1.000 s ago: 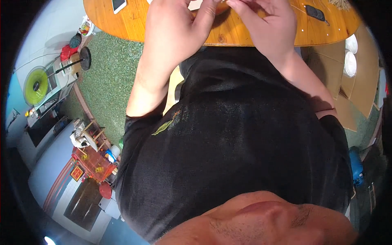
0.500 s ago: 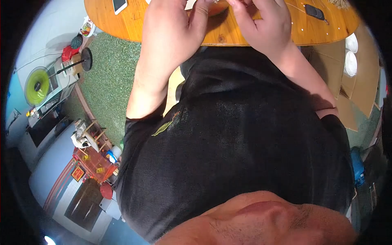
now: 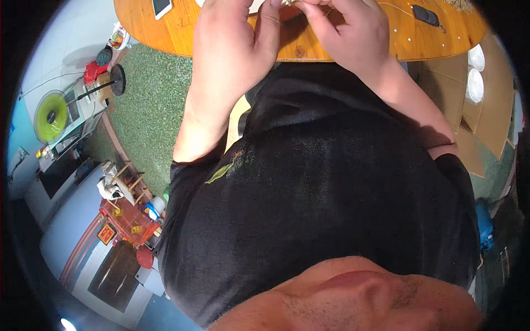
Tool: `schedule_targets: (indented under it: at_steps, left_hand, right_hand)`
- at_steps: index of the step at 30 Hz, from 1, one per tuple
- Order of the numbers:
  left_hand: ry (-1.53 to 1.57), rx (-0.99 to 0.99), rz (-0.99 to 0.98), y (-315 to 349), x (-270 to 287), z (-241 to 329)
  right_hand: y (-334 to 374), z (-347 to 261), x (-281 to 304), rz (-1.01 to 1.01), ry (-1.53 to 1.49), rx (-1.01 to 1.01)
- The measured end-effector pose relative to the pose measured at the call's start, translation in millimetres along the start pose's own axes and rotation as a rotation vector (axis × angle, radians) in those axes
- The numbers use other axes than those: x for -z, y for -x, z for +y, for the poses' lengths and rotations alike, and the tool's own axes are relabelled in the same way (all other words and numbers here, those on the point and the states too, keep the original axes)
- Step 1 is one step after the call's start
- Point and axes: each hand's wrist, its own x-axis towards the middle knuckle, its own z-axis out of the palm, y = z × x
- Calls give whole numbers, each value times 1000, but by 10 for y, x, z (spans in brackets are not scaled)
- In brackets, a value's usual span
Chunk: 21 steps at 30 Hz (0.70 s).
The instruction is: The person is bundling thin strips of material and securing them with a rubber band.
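Note:
At the top edge of the head view, both hands meet over the wooden table [image 3: 165,38]. My left hand [image 3: 234,44] is closed, its thumb pressed against a small pale, fibrous piece [image 3: 288,2]. From the other side, my right hand [image 3: 356,33] pinches the same piece between thumb and finger. The frame's edge cuts off most of the piece and several fingertips, so its kind is unclear. Beneath the fingers shows a dark reddish thing that I cannot make out, partly in shadow. A white flat edge shows behind my left thumb.
A white phone [image 3: 162,7] lies on the table at the left. To the right are a dark fob-like thing [image 3: 425,15] with a thin cord, small white specks and a straw-coloured fibre bundle [image 3: 459,4]. Cardboard [image 3: 441,88] and white round things [image 3: 475,85] lie beyond the right edge.
My right hand has shifted slightly left, bringing its fingertips nearer my left thumb. More of the pale fibrous piece shows between them. My left hand has hardly moved.

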Motion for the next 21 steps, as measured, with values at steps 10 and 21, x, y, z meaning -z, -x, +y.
schedule_targets:
  at_steps: [10, 21]
  left_hand:
    - [-204, -167, -38, 124, 65, -34]
    - [-156, -232, -152, 180, 59, -82]
  right_hand:
    - [-63, -89, 191, -29, -11, -89]
    - [-85, -94, 161, 48, 102, -8]
